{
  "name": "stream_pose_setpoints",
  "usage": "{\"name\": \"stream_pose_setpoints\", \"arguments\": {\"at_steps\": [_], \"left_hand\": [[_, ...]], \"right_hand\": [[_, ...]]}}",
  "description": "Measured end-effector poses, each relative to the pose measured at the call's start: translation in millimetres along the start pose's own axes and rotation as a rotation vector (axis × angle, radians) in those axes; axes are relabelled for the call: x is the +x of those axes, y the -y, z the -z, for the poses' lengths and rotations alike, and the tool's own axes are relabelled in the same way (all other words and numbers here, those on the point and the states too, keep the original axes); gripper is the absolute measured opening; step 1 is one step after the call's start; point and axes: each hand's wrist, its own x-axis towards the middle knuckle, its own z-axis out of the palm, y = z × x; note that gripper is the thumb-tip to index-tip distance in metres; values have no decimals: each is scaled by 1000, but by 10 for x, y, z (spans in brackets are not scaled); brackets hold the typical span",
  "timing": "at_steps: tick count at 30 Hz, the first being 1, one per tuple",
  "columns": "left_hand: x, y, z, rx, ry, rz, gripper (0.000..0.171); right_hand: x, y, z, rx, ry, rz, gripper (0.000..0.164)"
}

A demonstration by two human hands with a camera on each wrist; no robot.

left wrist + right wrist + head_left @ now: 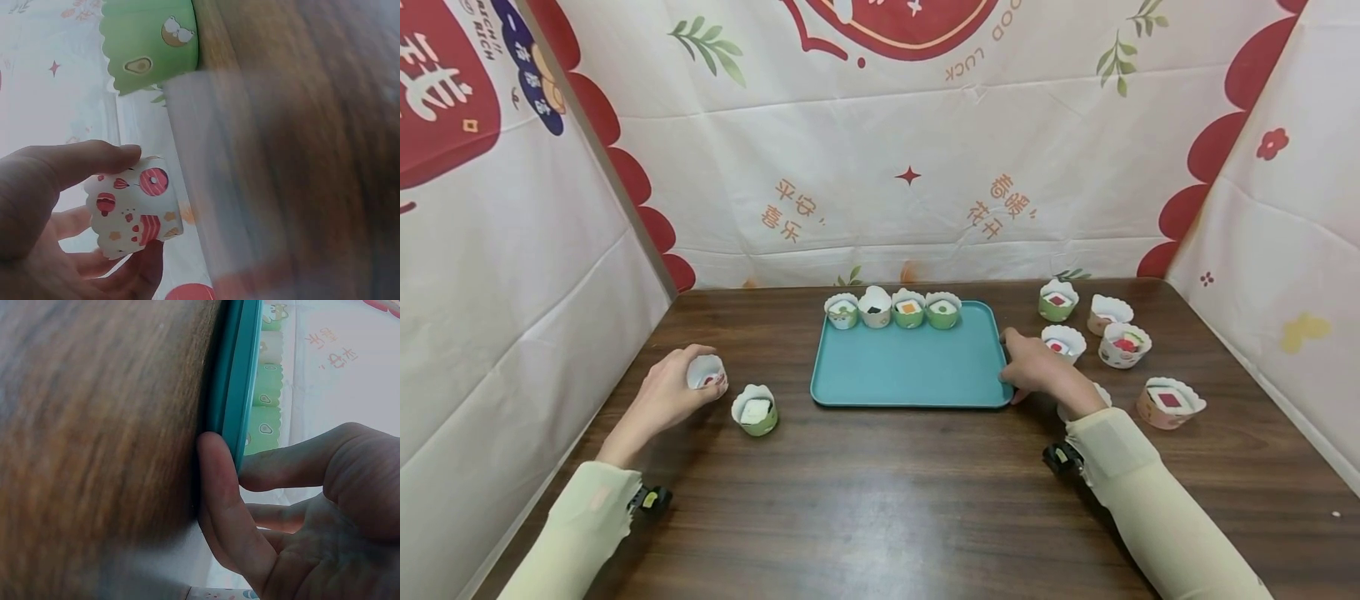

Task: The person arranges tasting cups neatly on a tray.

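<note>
My left hand (670, 387) grips a white paper baking cup (134, 209) printed with red doughnuts and cakes, thumb on one side and fingers on the other. Just right of it a green paper cup (755, 410) with a white filling stands on the table. At the right front corner of a teal tray (910, 367), my right hand (1037, 362) pinches the edge between thumb and fingers. Along the tray's back edge stand several filled paper cups, among them a green one with an orange-topped filling (908, 308).
Several more filled cups stand on the brown table (865, 500) right of the tray, such as a pink one (1168, 402) and a green one (1057, 301). One is partly hidden by the right wrist. A printed white cloth (880, 208) walls the back and sides.
</note>
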Motion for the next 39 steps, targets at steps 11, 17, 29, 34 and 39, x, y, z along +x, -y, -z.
{"name": "stream_pose_setpoints", "arguments": {"at_steps": [11, 17, 29, 34, 39], "left_hand": [[202, -214, -46, -43, -59, -55, 55], [333, -327, -92, -67, -85, -75, 54], [580, -611, -202, -114, -53, -107, 57], [684, -739, -261, -123, -22, -120, 57], [765, -867, -312, -153, 19, -138, 58]], "right_hand": [[9, -2, 2, -3, 4, -1, 65], [8, 9, 9, -11, 1, -6, 67], [-6, 15, 0, -3, 7, -11, 64], [-4, 6, -1, 3, 6, -12, 65], [-1, -3, -6, 5, 3, -6, 66]]}}
